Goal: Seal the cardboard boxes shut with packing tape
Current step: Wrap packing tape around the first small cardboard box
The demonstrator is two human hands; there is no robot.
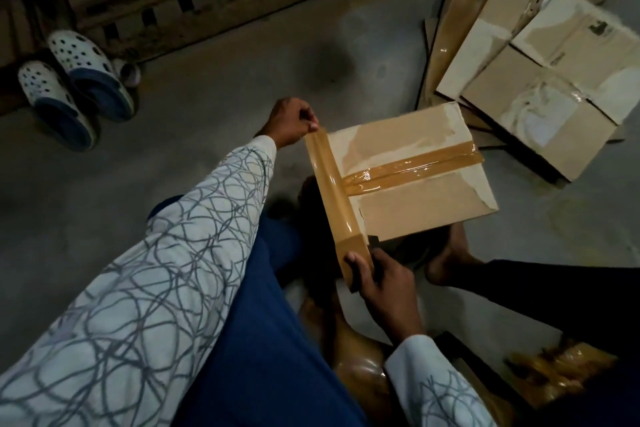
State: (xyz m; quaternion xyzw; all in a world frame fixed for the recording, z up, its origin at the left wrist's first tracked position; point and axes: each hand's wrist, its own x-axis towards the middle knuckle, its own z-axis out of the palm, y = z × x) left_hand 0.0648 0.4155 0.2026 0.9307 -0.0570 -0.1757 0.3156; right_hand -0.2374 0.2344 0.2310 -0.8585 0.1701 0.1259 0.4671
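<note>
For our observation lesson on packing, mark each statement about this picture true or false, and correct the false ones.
1. The left hand pinches the strip at the far corner of the box. True.
2. The box has no tape over its middle seam. False: seam tape already runs across the top.
3. A pair of clogs lies at the upper left. True.
4. The right hand is empty. False: it grips the strip's near end, at the box's near corner.
</note>
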